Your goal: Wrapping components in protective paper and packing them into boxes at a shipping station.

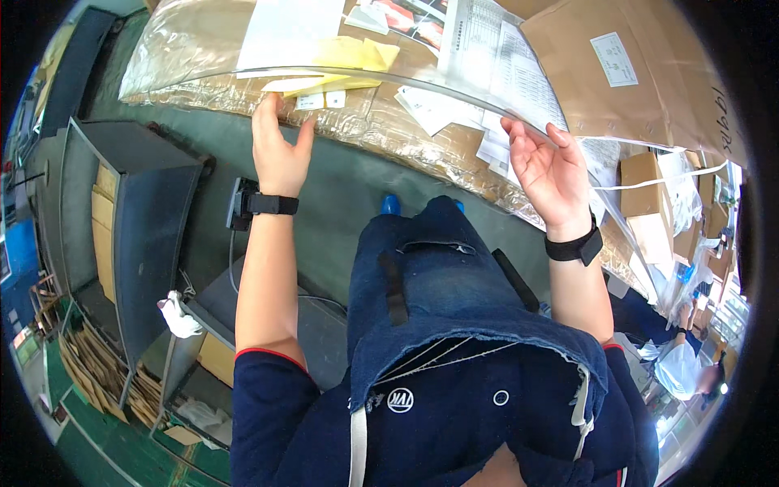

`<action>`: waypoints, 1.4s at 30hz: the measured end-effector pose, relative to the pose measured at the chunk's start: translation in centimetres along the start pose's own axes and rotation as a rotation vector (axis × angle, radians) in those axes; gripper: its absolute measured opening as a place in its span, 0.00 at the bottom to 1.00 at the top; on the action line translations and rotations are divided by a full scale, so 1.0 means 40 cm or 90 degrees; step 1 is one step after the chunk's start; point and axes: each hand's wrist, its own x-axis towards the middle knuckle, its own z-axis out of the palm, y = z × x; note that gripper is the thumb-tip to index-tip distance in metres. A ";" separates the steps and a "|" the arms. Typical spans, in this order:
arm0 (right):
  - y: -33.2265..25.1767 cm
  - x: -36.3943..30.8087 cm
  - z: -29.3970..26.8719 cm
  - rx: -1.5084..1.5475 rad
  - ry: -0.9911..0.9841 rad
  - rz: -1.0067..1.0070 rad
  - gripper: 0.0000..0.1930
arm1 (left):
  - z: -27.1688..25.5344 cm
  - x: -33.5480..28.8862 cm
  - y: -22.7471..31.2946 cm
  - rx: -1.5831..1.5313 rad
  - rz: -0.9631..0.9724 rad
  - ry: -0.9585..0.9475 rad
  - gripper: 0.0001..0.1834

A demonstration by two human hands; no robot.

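Observation:
A clear plastic sheet [422, 81] with a curved front edge lies over papers on the cardboard-covered work table [365, 122]. My left hand [280, 154] is raised at the table's front edge, its thumb apart from the fingers and nothing in it. Just beyond its fingertips, a yellow paper [357, 61] lies crumpled. Turned palm up, my right hand [552, 174] has its fingertips at the sheet's edge, thumb and fingers spread. Whether it touches the sheet is hard to tell. Printed sheets [479, 49] show through the plastic.
A large cardboard box [641, 73] stands at the far right, with a white strap [665, 176] near it. Dark metal carts [146, 219] stand on the left, beside stacked flat cardboard [89, 365]. Another person [682, 369] is at the right.

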 end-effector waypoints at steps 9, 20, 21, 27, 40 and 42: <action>0.008 0.003 -0.009 -0.007 0.010 0.006 0.23 | -0.016 -0.068 0.005 -0.032 -0.010 0.012 0.31; 0.014 -0.005 -0.008 -0.057 0.039 -0.003 0.22 | -0.008 -0.181 0.075 -0.029 -0.047 -0.056 0.31; 0.012 -0.006 -0.008 -0.064 0.041 0.000 0.22 | -0.005 -0.186 0.083 -0.031 -0.045 -0.056 0.31; 0.014 -0.014 -0.019 -0.108 0.036 0.021 0.21 | -0.004 -0.208 0.116 -0.033 -0.019 -0.116 0.24; -0.025 -0.012 -0.025 -0.251 0.006 0.062 0.19 | 0.236 0.002 0.246 0.142 0.310 -0.176 0.13; -0.030 -0.013 -0.028 -0.257 0.016 0.056 0.18 | 0.241 0.027 0.233 0.144 0.417 -0.132 0.08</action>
